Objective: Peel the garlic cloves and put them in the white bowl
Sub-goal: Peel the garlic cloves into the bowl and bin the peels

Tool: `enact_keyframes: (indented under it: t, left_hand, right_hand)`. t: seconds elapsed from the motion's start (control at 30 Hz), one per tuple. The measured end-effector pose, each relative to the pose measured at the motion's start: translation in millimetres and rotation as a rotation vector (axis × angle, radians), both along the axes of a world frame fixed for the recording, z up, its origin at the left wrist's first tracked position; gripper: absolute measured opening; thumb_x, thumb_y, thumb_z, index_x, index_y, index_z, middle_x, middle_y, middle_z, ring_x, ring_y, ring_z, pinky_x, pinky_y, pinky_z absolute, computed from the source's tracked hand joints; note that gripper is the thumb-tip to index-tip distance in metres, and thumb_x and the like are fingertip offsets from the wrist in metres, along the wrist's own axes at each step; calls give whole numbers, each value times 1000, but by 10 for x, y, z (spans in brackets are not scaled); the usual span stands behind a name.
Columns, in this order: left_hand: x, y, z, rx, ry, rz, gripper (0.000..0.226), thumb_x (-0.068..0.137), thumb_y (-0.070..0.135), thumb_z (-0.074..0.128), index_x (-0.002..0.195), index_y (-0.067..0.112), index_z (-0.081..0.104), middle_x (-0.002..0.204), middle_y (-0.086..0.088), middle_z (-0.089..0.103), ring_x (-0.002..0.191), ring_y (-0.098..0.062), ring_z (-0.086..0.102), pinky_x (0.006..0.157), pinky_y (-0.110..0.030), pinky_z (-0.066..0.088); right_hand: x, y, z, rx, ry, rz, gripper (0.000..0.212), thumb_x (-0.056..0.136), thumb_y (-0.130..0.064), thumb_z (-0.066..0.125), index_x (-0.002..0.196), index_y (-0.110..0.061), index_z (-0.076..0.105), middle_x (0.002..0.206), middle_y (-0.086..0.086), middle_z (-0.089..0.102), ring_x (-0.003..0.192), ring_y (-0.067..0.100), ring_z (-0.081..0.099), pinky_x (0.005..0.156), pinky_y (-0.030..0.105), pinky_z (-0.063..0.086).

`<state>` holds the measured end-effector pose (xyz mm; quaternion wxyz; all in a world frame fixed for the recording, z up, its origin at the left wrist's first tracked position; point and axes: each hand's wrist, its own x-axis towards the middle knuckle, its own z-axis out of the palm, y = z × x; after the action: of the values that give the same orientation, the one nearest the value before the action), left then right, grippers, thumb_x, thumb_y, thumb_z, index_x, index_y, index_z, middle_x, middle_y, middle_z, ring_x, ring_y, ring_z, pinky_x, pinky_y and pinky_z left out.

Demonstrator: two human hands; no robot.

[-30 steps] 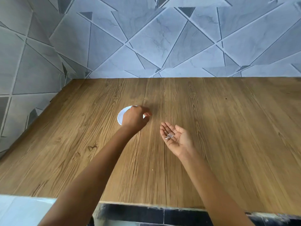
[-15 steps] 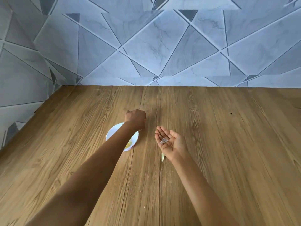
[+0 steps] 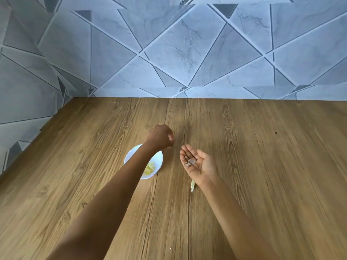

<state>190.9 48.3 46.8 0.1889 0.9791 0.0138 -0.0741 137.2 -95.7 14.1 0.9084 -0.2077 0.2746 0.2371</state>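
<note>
The bench (image 3: pixel 253 166) is mid-brown, with darker wood grain in long streaks and a few knots. The wall tiles (image 3: pixel 187 53) are pale blue-grey with faint marble veins, cut into triangles by dark grey lines, and a few triangles are solid dark grey. The bowl (image 3: pixel 159 158) is plain white, and the garlic cloves (image 3: pixel 150 168) are pale yellow. The peel scraps (image 3: pixel 190 162) are whitish with a grey-purple tint.

1. A wood-grain tabletop (image 3: pixel 262 184) fills the lower half of the view.
2. A wall (image 3: pixel 187 53) of grey marbled triangular tiles stands behind it and along its left side.
3. A small dark speck (image 3: pixel 276 132) lies on the tabletop at the right.
</note>
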Motion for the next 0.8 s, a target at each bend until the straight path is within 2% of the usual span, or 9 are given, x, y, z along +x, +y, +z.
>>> enact_keyframes:
  t: [0.1,0.17,0.23,0.33,0.4,0.5,0.6,0.73,0.8]
  left_hand:
    - [-146,-55,197,-279,-55,-81,8,74,4,73,76,11,72,76,-2,71,62,4,60,61,-8,46]
    - [-275,-142,289,-312,-17,-180,8,76,4,73,80,11,72,72,1,67,58,7,57,59,-2,40]
    - [-430,-213,309,-247,-20,-267,10,79,4,69,85,10,73,78,0,69,68,0,60,66,-8,44]
    - [-706,-285,263,-194,-87,-319,21,82,-3,58,90,9,73,86,-4,72,82,-16,65,79,-29,50]
    - [-868,-290,244,-187,-109,-321,26,81,-4,53,91,9,73,87,-4,73,82,-19,66,79,-34,51]
    - [-1054,-281,211,-204,-127,-306,22,79,0,58,89,11,74,85,-3,73,80,-17,67,76,-35,52]
    - [-1231,-257,198,-261,-154,-224,13,77,6,66,84,15,72,81,2,72,77,-11,66,75,-33,54]
    - [-1478,-198,151,-406,-227,-130,12,78,2,66,84,12,71,76,4,69,73,-11,64,70,-20,51]
    - [-1659,-168,87,-460,-250,-64,11,80,2,66,86,9,71,78,2,69,72,-13,63,69,-19,49]
  right_hand:
    - [-18,31,15,-2,-3,14,40,101,-18,32,92,7,62,92,18,65,89,27,61,85,35,49]
    - [-29,64,38,2,8,8,40,100,-17,32,85,6,62,81,17,65,83,27,60,89,36,48]
    - [-82,111,48,7,17,-12,39,100,-15,33,82,3,62,70,14,65,81,25,60,90,37,48]
    - [-229,116,59,-11,16,-13,35,98,-13,35,77,1,60,66,12,66,75,22,62,81,36,51]
    - [-338,104,67,-26,22,-15,33,96,-10,37,72,-1,57,61,10,62,66,20,61,74,35,53]
    - [-516,74,59,-31,15,10,31,96,-11,38,81,2,61,70,15,69,63,22,69,69,36,52]
    - [-670,43,59,-30,0,40,32,97,-14,37,87,3,62,81,17,70,76,24,69,72,35,51]
    - [-844,-37,35,-38,-29,37,34,99,-17,39,87,5,63,77,16,70,83,25,65,76,34,52]
    - [-947,-95,4,-17,-35,33,34,99,-16,38,89,6,63,76,17,70,84,27,64,81,34,52]
